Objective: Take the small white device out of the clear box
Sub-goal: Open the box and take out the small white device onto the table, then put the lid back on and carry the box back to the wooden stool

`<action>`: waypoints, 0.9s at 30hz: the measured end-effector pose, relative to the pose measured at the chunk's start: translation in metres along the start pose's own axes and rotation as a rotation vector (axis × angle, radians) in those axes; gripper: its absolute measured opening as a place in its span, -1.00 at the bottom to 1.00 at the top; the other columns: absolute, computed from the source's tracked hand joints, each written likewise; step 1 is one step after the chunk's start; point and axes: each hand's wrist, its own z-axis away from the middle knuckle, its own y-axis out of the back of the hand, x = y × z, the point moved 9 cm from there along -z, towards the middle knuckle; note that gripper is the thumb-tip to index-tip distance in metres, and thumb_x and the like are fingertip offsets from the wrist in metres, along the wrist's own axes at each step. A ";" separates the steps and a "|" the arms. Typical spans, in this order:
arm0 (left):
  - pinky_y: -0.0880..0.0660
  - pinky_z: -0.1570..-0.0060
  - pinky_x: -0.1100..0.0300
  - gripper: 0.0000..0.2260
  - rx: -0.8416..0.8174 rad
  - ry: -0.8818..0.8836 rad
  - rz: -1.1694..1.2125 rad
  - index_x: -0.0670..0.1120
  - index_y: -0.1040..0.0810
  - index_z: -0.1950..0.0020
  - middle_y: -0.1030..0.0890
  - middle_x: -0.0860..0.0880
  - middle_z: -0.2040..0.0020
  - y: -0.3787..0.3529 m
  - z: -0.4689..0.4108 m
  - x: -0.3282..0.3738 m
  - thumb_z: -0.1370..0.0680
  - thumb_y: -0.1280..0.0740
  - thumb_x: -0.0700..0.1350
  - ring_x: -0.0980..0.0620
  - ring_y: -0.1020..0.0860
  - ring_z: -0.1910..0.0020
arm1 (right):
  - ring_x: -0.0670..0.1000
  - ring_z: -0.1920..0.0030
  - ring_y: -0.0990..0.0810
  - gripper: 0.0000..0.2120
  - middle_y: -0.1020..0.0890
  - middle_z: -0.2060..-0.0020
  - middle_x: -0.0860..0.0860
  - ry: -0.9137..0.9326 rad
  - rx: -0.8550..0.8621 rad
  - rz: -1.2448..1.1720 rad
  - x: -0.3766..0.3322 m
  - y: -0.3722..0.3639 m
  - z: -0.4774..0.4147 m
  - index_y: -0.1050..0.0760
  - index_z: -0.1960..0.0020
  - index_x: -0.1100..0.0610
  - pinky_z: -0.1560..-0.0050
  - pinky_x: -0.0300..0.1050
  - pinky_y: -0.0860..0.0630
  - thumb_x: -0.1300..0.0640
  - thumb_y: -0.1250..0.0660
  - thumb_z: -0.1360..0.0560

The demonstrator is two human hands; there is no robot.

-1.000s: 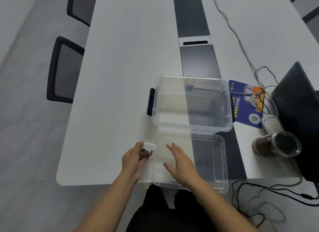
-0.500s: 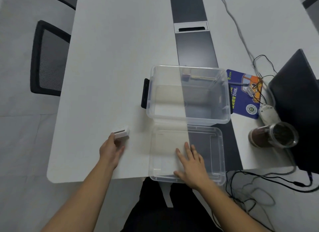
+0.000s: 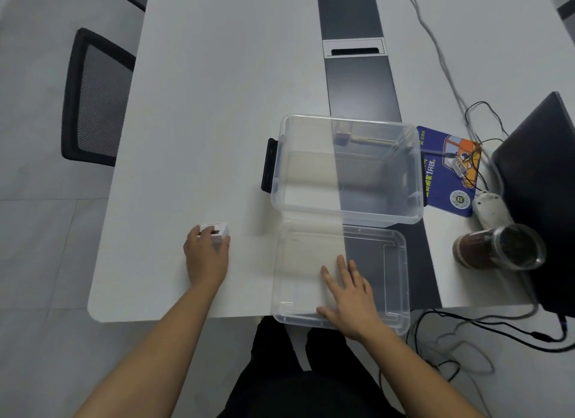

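The small white device (image 3: 217,230) rests on the white table (image 3: 211,112), left of the clear box (image 3: 347,168). My left hand (image 3: 207,257) has its fingertips around the device, thumb at its right side. The box stands open with nothing visible inside, black latches on both sides. Its clear lid (image 3: 340,274) lies flat in front of it at the table's near edge. My right hand (image 3: 350,296) lies flat on the lid, fingers spread.
A black mesh chair (image 3: 93,100) stands left of the table. Right of the box are a blue mat (image 3: 448,168), a jar with dark contents (image 3: 497,246), a dark laptop (image 3: 541,181) and several cables (image 3: 466,340). A dark strip (image 3: 357,84) runs down the table's middle.
My left hand carried the device leftward from beside the lid and set it down on the table. My right hand settled flat onto the lid.
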 end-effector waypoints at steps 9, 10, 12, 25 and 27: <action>-0.19 -0.41 -0.26 -0.30 0.075 -0.001 -0.109 -0.11 -0.25 -0.52 -0.13 -0.22 -0.58 0.009 0.024 0.010 -0.48 -0.42 0.11 -0.26 -0.10 -0.54 | 0.08 -0.58 0.32 -0.15 0.32 -0.57 0.03 -0.043 0.229 -0.209 0.017 0.022 0.009 0.22 -0.61 -0.03 -0.51 0.02 0.21 -0.25 -0.21 -0.54; -0.18 -0.42 -0.25 -0.31 0.053 0.000 -0.065 -0.12 -0.24 -0.53 -0.14 -0.21 -0.58 0.000 0.039 0.017 -0.50 -0.41 0.09 -0.26 -0.11 -0.53 | 0.08 -0.58 0.29 -0.17 0.28 -0.58 0.05 -0.128 0.313 -0.272 0.031 0.029 0.013 0.18 -0.61 -0.02 -0.50 0.02 0.21 -0.23 -0.22 -0.55; -0.19 -0.42 -0.21 -0.32 -0.065 0.032 0.020 -0.13 -0.21 -0.56 -0.21 -0.20 -0.55 -0.029 0.068 0.026 -0.53 -0.38 0.04 -0.24 -0.17 -0.51 | 0.12 -0.60 0.22 -0.17 0.19 -0.61 0.10 -0.377 0.426 -0.460 0.066 0.033 0.024 0.09 -0.63 0.03 -0.53 0.10 0.13 -0.17 -0.28 -0.55; -0.39 -0.20 -0.06 -0.53 -0.240 0.640 0.278 -0.22 -0.39 -0.42 -0.35 -0.29 -0.41 -0.085 0.130 0.024 -0.54 -0.29 -0.10 -0.31 -0.41 -0.30 | 0.11 -0.05 -0.55 -0.52 -0.34 -0.35 0.16 -0.715 0.503 -1.026 0.129 0.027 0.061 -0.35 -0.43 0.19 0.00 -0.02 -0.50 0.13 -0.26 -0.54; -0.43 -0.06 -0.04 -0.68 -0.156 0.621 0.363 -0.26 -0.46 -0.27 -0.35 -0.29 -0.35 -0.070 0.131 0.026 -0.54 -0.25 -0.18 -0.27 -0.47 -0.16 | -0.02 0.11 -0.51 -0.65 -0.39 -0.21 0.11 -0.688 0.539 -1.056 0.124 0.034 0.066 -0.41 -0.28 0.17 0.25 -0.15 -0.42 0.17 -0.29 -0.51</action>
